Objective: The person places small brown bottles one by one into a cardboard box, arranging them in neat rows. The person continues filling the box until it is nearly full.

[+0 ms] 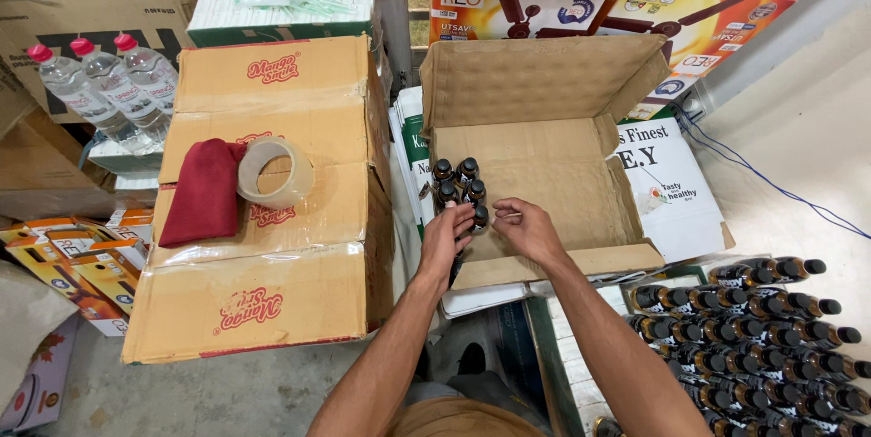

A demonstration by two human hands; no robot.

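An open cardboard box [581, 174] lies ahead of me with several small dark bottles [456, 180] standing in its near left corner. My left hand [446, 235] reaches over the box's front edge and grips one dark bottle [479, 216] at the front of that cluster. My right hand [526, 226] rests just to the right of it inside the box, fingers curled toward the same bottle, holding nothing that I can see. A large batch of the same dark bottles [762, 337] lies at the lower right.
A sealed cardboard carton [272, 219] on the left carries a red cloth [204, 192] and a roll of clear tape [275, 172]. Water bottles [109, 88] stand at far left. Printed cartons [689, 10] are stacked behind the open box.
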